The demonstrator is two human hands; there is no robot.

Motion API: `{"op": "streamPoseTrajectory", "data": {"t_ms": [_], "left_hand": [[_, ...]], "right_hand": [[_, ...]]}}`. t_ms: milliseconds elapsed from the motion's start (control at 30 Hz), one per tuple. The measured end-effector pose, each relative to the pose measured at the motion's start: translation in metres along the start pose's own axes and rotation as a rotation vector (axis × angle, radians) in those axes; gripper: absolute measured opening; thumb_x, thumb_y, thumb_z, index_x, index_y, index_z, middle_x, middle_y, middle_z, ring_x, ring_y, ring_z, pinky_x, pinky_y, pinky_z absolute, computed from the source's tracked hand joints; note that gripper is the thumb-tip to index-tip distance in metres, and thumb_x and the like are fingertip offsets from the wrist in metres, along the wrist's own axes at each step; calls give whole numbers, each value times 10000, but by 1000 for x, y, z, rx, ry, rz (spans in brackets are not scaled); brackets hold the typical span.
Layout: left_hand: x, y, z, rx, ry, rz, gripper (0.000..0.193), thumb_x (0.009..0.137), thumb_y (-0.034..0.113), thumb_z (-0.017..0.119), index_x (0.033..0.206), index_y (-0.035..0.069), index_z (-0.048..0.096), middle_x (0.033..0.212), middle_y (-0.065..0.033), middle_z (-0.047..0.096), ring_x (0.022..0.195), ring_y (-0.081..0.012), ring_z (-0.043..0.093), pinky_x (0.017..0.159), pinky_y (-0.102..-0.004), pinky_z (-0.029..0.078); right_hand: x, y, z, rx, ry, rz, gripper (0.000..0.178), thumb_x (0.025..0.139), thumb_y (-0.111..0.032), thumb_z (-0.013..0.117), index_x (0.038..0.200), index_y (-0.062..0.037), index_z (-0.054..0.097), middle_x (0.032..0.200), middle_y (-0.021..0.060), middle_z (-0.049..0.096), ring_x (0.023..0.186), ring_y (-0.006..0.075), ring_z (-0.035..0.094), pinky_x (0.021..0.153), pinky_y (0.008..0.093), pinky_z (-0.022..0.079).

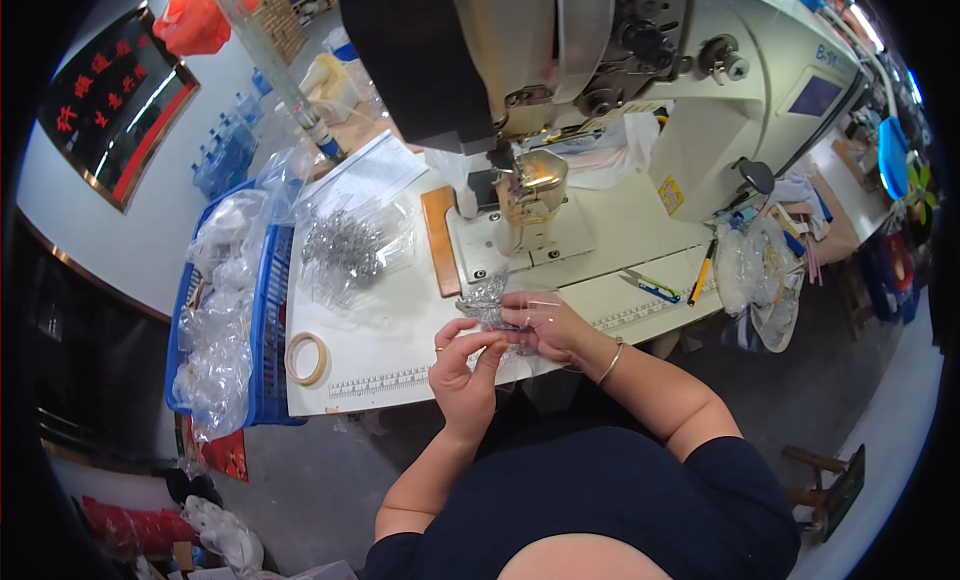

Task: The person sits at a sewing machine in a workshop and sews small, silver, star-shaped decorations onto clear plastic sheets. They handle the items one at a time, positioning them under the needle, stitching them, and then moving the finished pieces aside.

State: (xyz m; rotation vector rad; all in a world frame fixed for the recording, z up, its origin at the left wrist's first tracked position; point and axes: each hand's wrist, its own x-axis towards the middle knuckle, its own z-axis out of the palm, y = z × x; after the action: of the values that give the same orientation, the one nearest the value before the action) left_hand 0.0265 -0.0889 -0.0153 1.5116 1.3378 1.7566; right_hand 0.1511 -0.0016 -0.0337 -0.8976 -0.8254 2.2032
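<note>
In front of the sewing machine (540, 185), above the near edge of the white table (390, 345), both my hands are close together. My right hand (550, 328) is closed on a clear plastic bag (527, 364) with silvery wire-like pieces (484, 298) at its far side. Beside it, my left hand (463, 378) pinches thumb and forefinger together at the bag's edge; whatever lies between those fingertips is too small to tell. A loose pile of similar silvery pieces (343, 244) rests on clear plastic, left of the machine.
An orange-brown strip (439, 242) lies by the machine's plate. A tape roll (306, 359) sits at the table's left corner, next to a blue basket (270, 325) of plastic bags. Thread snips (650, 285) and a yellow knife or pen (702, 273) lie to the right.
</note>
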Motion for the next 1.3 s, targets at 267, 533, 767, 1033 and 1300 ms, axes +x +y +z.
{"op": "streamPoseTrajectory", "data": {"t_ms": [267,533,767,1033,1300], "left_hand": [[10,-15,7,-324,200,-412,69,839,24,602,886,-21,577,745,-60,601,620,-103,585,530,-206,473],[7,-18,9,-360,283,-416,97,838,59,622,892,-6,576,736,-39,596,595,-80,561,512,-192,444],[9,-20,6,-229,260,-379,98,840,72,627,898,10,579,733,-18,597,590,-64,564,500,-177,434],[11,-18,7,-238,269,-370,94,823,37,638,890,-1,585,738,-19,601,595,-63,572,516,-178,451],[7,-27,6,-147,265,-216,95,798,-9,651,868,-19,588,749,-41,607,614,-71,580,561,-187,482]], "right_hand": [[-6,4,-4,-55,-51,-144,229,827,-19,599,1043,52,567,898,58,598,820,96,564,738,215,475],[-10,7,-7,-4,-20,-87,192,809,7,611,999,28,592,884,48,594,764,84,567,669,185,475],[-16,-1,-1,-32,-46,-72,169,796,24,611,963,9,593,858,24,584,774,85,556,711,195,462],[-15,0,-4,-47,-69,-88,204,803,-11,625,999,22,584,861,27,585,732,62,542,634,169,442],[-17,-4,-2,-17,-107,-82,181,809,-6,613,987,16,587,865,26,589,738,64,547,634,170,440]]}}
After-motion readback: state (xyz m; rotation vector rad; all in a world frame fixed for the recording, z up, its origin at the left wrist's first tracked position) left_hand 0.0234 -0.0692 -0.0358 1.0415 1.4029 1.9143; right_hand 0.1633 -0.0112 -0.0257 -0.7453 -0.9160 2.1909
